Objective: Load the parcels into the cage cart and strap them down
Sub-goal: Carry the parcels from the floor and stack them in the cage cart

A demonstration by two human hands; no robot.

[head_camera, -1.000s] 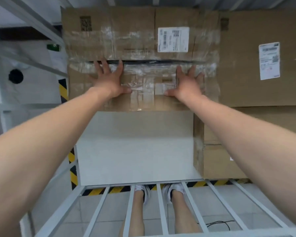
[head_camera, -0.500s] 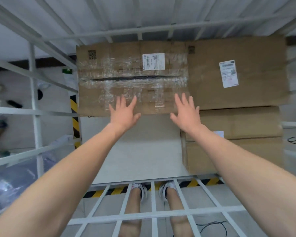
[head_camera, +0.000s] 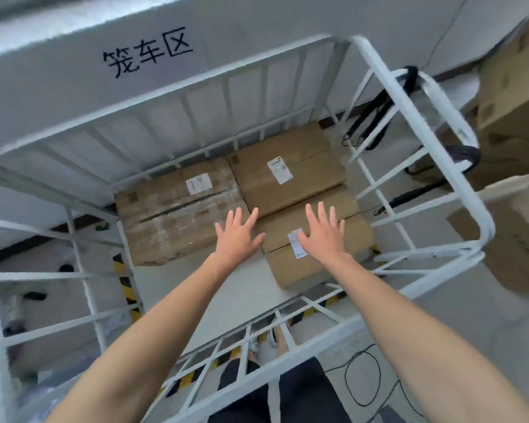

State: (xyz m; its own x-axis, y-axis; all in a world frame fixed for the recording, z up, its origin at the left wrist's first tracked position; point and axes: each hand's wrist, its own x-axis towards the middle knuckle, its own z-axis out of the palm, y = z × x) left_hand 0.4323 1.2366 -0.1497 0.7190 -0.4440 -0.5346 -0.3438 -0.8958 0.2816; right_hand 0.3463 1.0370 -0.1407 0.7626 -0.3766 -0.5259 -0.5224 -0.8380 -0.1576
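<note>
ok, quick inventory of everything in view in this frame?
cage cart: one, white, centre.
taped parcel: one, brown, cart's back left.
other parcels: two, brown, cart's right side; nearer one in front.
strap: at least one, black, hanging on cart's right rail.
outside boxes: at least two, brown, right of cart.
hazard tape: strips, yellow-black, along cart's base.
wall lettering: three characters, black, wall behind cart.
left hand: one, bare, open, above the parcels.
right hand: one, bare, open, above the nearer parcel.

Bright even light, motion blur, edges bowed by wide-angle lens
</note>
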